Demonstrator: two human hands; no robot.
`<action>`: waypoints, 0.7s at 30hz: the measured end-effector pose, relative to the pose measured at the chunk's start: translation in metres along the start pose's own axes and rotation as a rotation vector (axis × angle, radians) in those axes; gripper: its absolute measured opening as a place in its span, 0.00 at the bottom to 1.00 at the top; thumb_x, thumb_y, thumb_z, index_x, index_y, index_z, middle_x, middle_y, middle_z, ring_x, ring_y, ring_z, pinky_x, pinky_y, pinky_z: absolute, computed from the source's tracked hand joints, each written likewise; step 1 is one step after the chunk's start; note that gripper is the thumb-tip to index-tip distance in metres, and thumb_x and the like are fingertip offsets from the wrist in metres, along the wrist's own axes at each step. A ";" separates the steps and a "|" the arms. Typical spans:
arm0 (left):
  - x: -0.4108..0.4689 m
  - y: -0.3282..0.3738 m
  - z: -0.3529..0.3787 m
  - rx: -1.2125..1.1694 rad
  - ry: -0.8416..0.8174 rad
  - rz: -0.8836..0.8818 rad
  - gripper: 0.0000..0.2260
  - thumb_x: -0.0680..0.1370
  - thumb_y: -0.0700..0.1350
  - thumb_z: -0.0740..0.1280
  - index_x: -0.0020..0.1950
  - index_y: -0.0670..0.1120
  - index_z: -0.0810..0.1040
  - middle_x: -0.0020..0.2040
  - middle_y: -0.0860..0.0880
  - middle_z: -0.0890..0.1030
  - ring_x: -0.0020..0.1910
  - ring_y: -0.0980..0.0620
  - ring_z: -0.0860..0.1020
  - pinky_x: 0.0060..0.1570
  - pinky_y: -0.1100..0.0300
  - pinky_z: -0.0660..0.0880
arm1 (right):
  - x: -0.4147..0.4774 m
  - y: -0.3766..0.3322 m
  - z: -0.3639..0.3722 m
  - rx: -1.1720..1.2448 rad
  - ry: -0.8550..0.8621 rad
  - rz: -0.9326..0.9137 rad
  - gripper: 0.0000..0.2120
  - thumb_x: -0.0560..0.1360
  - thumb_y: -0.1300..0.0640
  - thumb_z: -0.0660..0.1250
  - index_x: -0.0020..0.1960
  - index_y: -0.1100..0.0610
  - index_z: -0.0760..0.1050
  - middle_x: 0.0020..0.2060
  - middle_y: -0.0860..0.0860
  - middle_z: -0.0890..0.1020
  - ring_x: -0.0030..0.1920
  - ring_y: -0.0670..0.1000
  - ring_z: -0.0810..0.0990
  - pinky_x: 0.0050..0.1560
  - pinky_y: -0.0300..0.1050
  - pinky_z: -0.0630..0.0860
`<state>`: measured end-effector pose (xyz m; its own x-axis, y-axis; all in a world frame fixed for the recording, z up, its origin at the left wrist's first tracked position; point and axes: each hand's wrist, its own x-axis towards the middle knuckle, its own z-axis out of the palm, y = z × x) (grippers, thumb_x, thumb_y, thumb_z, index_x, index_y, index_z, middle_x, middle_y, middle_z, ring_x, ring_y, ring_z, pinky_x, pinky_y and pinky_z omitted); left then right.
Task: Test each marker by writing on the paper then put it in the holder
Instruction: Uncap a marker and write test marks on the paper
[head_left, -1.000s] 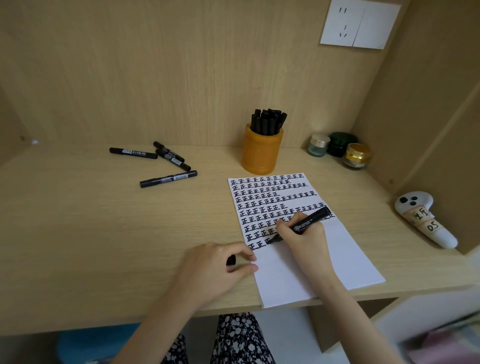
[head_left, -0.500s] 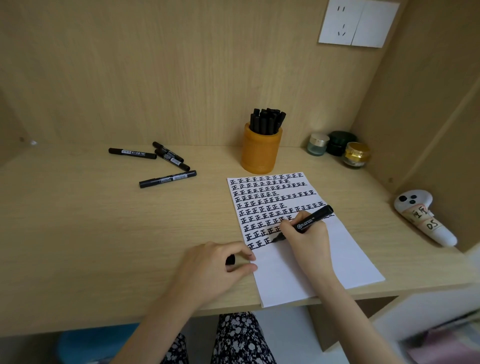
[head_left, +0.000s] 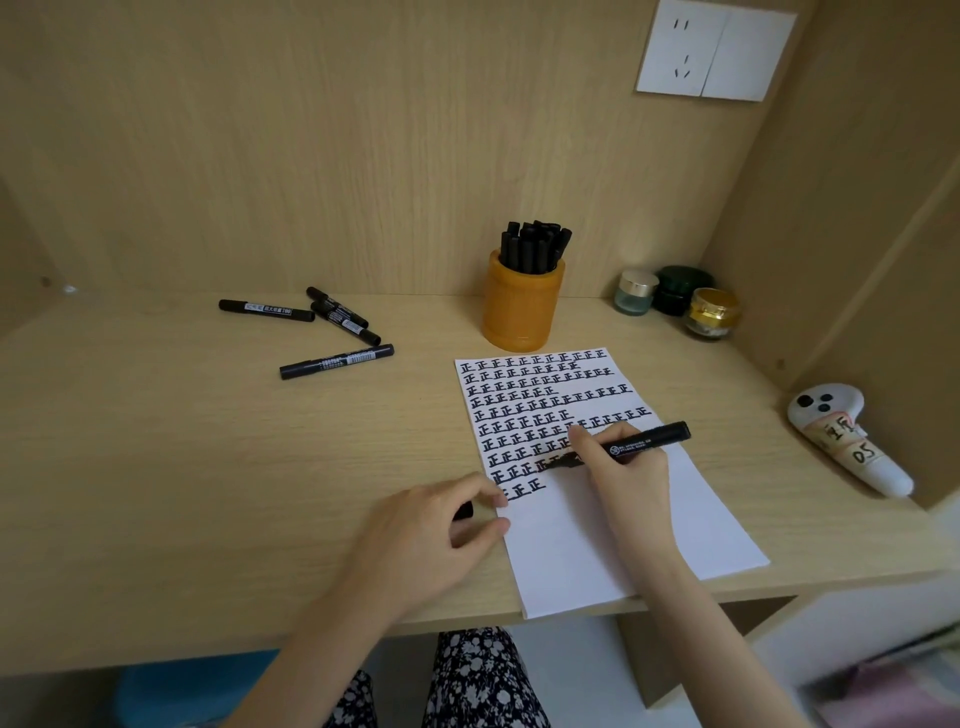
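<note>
Head view: marker (head_left: 639, 441) gripped by right hand (head_left: 623, 483), tip on paper (head_left: 597, 545), tail angled right; holder (head_left: 519, 317) lies beyond; cap (head_left: 462, 512) pinched by left hand (head_left: 415, 545).

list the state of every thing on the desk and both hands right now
paper: upper part filled with rows of characters, lower part blank
marker: uncapped, tip on the paper
right hand: grips the marker
cap: off, in the left hand
left hand: holds the cap, fingertips at the paper's edge
holder: upright, holds many markers
loose markers: four, capped, lying flat
jars: three, lids on
</note>
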<state>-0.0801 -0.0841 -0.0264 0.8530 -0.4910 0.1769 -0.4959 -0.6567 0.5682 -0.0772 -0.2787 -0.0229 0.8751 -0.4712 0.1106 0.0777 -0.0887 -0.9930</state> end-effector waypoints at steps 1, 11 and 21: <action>0.000 0.000 0.000 -0.057 0.005 0.000 0.07 0.78 0.54 0.60 0.56 0.60 0.70 0.38 0.63 0.76 0.32 0.58 0.74 0.33 0.69 0.69 | 0.000 -0.002 -0.001 0.031 -0.008 0.014 0.13 0.74 0.58 0.71 0.34 0.57 0.72 0.22 0.42 0.72 0.25 0.40 0.70 0.33 0.34 0.65; 0.003 0.000 -0.003 -0.508 0.085 -0.182 0.15 0.73 0.49 0.68 0.57 0.56 0.69 0.51 0.62 0.81 0.54 0.64 0.77 0.61 0.61 0.71 | -0.006 -0.020 -0.004 0.285 -0.176 0.162 0.12 0.76 0.53 0.67 0.38 0.58 0.71 0.23 0.50 0.71 0.25 0.48 0.68 0.30 0.40 0.63; 0.003 0.004 -0.012 -0.629 0.206 -0.182 0.12 0.66 0.46 0.74 0.47 0.49 0.78 0.47 0.62 0.83 0.48 0.64 0.80 0.51 0.70 0.74 | -0.017 -0.030 0.016 0.251 -0.242 0.004 0.19 0.75 0.62 0.69 0.29 0.55 0.65 0.20 0.50 0.63 0.22 0.48 0.59 0.24 0.37 0.58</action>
<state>-0.0774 -0.0811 -0.0142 0.9582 -0.2443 0.1486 -0.2062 -0.2301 0.9511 -0.0870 -0.2538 0.0041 0.9612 -0.2469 0.1232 0.1625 0.1455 -0.9759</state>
